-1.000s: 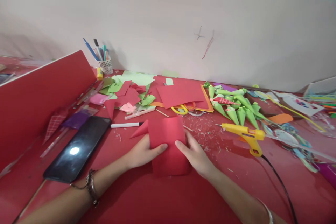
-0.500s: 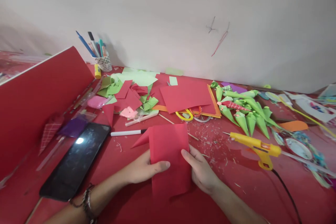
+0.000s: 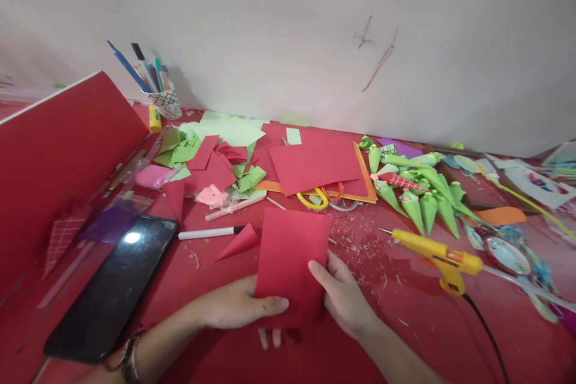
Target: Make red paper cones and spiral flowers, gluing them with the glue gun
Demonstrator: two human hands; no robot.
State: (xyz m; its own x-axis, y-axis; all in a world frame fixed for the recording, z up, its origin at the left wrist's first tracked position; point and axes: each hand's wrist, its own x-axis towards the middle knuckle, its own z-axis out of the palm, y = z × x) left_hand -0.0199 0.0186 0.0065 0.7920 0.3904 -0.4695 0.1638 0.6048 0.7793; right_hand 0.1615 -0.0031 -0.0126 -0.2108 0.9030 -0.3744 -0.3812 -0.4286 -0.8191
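Paper (image 3: pixel 294 252) | between left hand (image 3: pixel 240 305) and right hand (image 3: pixel 344 291) | thumbs on top

left hand (image 3: pixel 240 306) opposite right hand (image 3: pixel 345 297)

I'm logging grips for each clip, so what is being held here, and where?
A red paper sheet: the left hand holds its lower left edge, the right hand its right edge, thumbs on top.

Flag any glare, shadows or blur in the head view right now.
Head view: a bright spot glares off the black phone; the pen cup casts a soft shadow on the wall; the red sheet nearly blends into the red table along its lower edge; fine detail looks soft, clutter at far right smeared.
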